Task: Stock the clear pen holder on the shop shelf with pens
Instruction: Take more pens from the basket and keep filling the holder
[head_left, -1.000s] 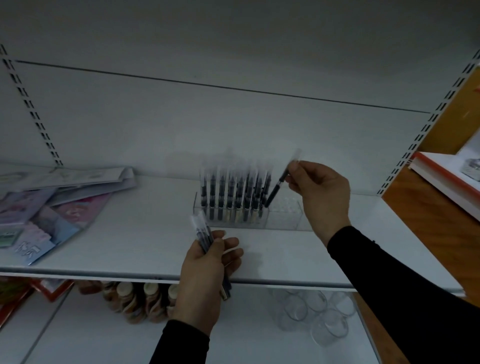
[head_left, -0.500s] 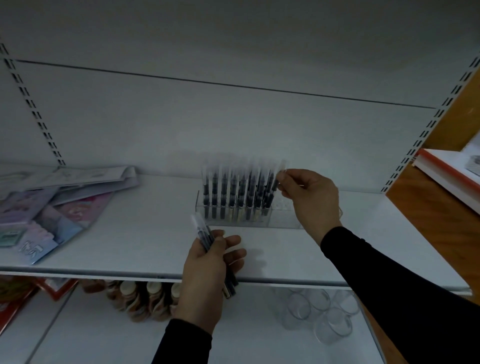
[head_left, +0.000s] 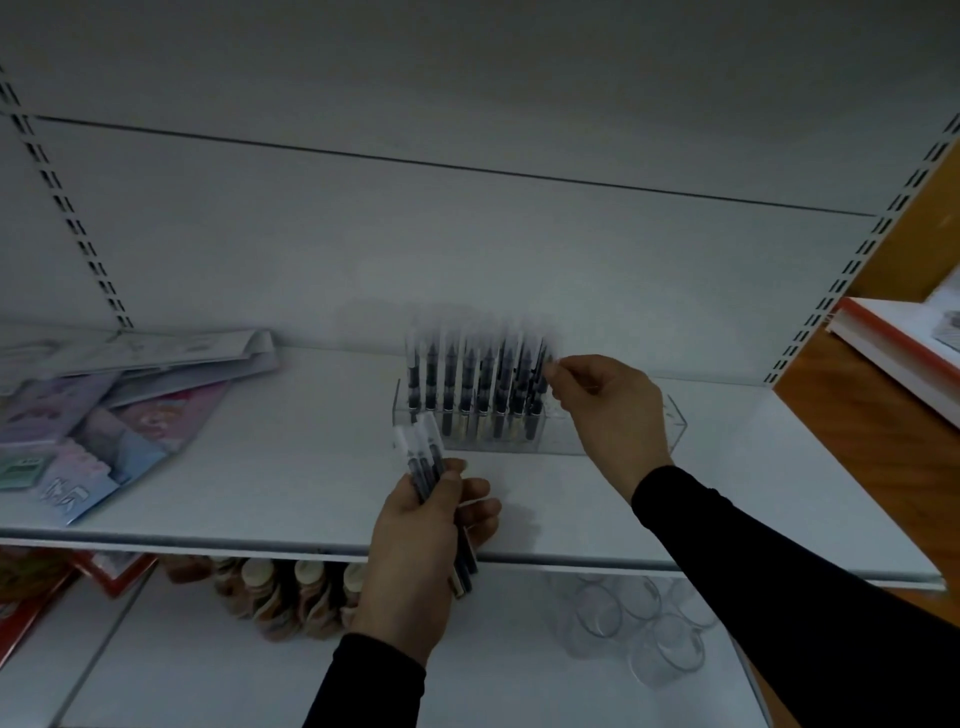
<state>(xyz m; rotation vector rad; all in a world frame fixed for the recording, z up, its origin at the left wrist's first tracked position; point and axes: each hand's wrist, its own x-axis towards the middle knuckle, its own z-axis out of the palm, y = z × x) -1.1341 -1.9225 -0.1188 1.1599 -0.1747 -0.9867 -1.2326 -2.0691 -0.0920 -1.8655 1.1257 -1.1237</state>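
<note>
A clear pen holder (head_left: 670, 423) stands on the white shelf (head_left: 291, 483), near its back. Its left and middle slots hold several upright dark pens (head_left: 467, 384) with clear caps. My right hand (head_left: 608, 405) pinches the top of the rightmost pen (head_left: 540, 379), which stands in a slot. The holder's right part behind that hand shows no pens. My left hand (head_left: 426, 535) is at the shelf's front edge, shut on a bundle of pens (head_left: 423, 457) whose caps point up and away.
Flat packets of stationery (head_left: 93, 410) lie in a loose pile at the shelf's left. On the lower shelf stand capped bottles (head_left: 291, 597) and several clear cups (head_left: 639, 623). A wooden surface with a white and red box (head_left: 893, 353) lies at the right.
My right hand brought a tilted pen down and left to the holder and stood it upright in a slot beside the others. The left hand with its bundle stayed put.
</note>
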